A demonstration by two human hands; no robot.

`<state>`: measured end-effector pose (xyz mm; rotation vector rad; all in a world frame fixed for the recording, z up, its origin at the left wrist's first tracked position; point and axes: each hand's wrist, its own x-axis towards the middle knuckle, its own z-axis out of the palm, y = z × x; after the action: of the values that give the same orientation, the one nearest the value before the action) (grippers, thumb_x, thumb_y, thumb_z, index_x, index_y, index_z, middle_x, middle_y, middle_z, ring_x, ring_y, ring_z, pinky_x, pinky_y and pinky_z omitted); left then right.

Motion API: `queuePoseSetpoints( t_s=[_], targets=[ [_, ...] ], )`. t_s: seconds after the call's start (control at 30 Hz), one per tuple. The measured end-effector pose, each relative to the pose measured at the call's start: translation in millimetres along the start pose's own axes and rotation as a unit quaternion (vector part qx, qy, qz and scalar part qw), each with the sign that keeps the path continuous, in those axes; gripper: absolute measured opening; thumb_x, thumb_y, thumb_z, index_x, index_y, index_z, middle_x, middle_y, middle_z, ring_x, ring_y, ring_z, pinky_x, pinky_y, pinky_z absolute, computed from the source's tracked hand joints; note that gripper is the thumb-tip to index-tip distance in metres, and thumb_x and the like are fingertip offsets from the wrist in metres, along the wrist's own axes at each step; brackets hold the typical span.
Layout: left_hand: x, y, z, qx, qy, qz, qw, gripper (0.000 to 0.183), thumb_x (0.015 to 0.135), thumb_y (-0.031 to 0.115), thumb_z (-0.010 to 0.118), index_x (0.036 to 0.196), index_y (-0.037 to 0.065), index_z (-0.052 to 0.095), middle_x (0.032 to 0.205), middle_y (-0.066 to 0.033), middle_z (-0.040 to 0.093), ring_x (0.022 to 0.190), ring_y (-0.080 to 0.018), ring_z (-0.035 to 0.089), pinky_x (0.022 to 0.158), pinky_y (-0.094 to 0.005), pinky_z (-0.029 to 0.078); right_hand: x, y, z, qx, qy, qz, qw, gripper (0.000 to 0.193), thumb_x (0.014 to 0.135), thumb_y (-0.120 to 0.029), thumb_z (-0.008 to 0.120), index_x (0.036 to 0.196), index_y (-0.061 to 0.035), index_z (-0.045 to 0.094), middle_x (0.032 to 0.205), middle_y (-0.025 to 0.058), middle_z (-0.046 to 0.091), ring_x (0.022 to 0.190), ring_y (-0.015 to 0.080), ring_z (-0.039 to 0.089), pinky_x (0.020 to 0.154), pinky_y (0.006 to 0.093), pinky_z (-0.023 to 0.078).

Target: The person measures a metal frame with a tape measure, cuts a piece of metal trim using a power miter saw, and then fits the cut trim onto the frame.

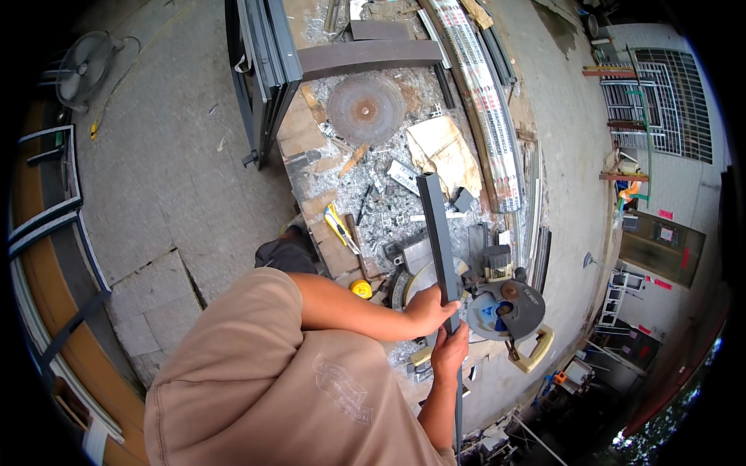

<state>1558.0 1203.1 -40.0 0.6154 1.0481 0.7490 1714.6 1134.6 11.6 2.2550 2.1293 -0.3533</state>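
A long dark grey metal profile (pixel 440 241) runs from above the workbench down past the front of my body. My left hand (pixel 429 312) is closed around it. Just below, my right hand (pixel 449 351) grips the same profile, its fingers wrapped on the side. Beneath and beside the profile stands a miter saw (pixel 513 307) with a pale yellow handle (pixel 535 351), to the right of my hands. A yellow tape measure (pixel 360 289) lies left of the saw's base. Farther up the bench edge is a yellow utility knife (pixel 339 224).
Metal chips cover the bench, with a round saw blade (pixel 365 109) and brown paper (pixel 444 155) on it. Wrapped profiles (pixel 483 101) lie along its right side. Dark frames (pixel 264 78) lean at the far left, and a fan (pixel 84 70) stands on the floor.
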Motion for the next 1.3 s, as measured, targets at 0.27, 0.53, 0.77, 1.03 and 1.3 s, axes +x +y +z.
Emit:
queuePoseSetpoints(
  t_s=[0.27,0.53,0.77,1.03,1.3],
  targets=[
    [1.1,-4.1,1.2,0.001,0.016,0.009,1.0,0.028,0.099,0.022,0.075,0.116,0.001,0.069,0.102,-0.0141,0.079,0.093,-0.0241,0.078,0.081,-0.0375,0.059,-0.3,-1.9,0.0,0.0,-0.003,0.003,1.0,0.043,0.096,-0.015,0.076,0.129,0.0045,0.056,0.11,0.0284,0.066,0.101,0.0509,0.065,0.087,0.0538,0.052],
    [6.2,-16.9,6.4,-0.019,0.015,0.023,0.999,0.024,0.1,0.018,0.075,0.116,0.001,0.069,0.1,-0.0122,0.079,0.092,-0.0202,0.077,0.081,-0.0355,0.058,0.4,-3.3,-0.8,-0.008,-0.009,0.01,1.0,0.044,0.095,-0.014,0.077,0.129,0.0043,0.056,0.11,0.0283,0.067,0.102,0.0504,0.066,0.087,0.0537,0.052],
    [6.4,-15.3,4.6,-0.02,0.014,0.025,0.999,0.024,0.1,0.017,0.075,0.116,0.001,0.069,0.1,-0.011,0.079,0.09,-0.019,0.076,0.08,-0.0349,0.058,0.7,-2.9,0.3,-0.011,-0.01,0.012,1.0,0.044,0.095,-0.015,0.076,0.13,0.0038,0.056,0.111,0.028,0.066,0.103,0.0502,0.065,0.089,0.0538,0.052],
    [7.4,-13.3,2.8,-0.03,0.012,0.022,0.999,0.023,0.1,0.015,0.074,0.117,0.0,0.069,0.102,-0.0115,0.079,0.093,-0.018,0.076,0.082,-0.0353,0.058,2.9,1.6,4.3,-0.012,-0.017,0.012,1.0,0.044,0.095,-0.016,0.076,0.13,0.0031,0.057,0.112,0.0278,0.067,0.103,0.0501,0.065,0.088,0.0536,0.052],
    [8.9,-11.5,1.5,-0.01,0.02,0.032,0.999,0.024,0.101,0.018,0.073,0.117,0.0,0.069,0.099,-0.0129,0.079,0.09,-0.0213,0.077,0.079,-0.0367,0.059,5.8,-0.8,2.8,-0.004,-0.016,0.011,1.0,0.043,0.096,-0.017,0.076,0.13,0.0028,0.057,0.111,0.0278,0.067,0.103,0.0502,0.066,0.088,0.0539,0.053]
  ],
)
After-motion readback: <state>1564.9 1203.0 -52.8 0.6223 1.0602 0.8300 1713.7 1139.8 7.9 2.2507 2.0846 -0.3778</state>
